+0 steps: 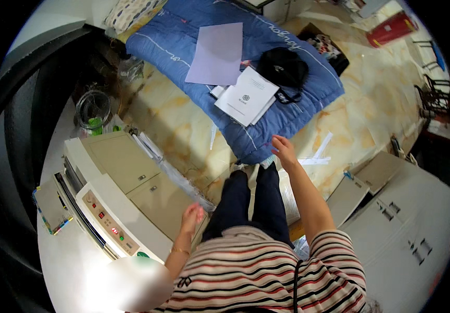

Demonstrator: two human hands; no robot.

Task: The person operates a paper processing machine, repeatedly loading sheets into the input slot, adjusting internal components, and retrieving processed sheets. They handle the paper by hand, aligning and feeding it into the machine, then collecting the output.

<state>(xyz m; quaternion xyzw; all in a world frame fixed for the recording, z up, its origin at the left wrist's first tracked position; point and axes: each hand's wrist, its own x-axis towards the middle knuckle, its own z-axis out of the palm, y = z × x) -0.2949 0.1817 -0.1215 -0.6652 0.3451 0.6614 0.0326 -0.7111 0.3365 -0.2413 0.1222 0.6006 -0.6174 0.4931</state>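
My right hand [284,151] is stretched out beside the near corner of the blue quilt [246,143], with its fingers loosely extended and nothing in them. Low at my left side, my left hand [191,216] hangs near the beige cabinet [154,193], its fingers slightly bent, holding nothing that I can see. On the quilt rest a stack of white printed booklets [247,96], a large pale lilac sheet [215,55] and a black cloth item [282,68], maybe a cap or bag.
A long beige machine [107,219] with a lit button panel stands at my left, next to a framed tray [53,208]. Grey cabinets [399,219] are at the right. A wire basket [93,108], an open box [326,47] and paper strips [319,151] lie around.
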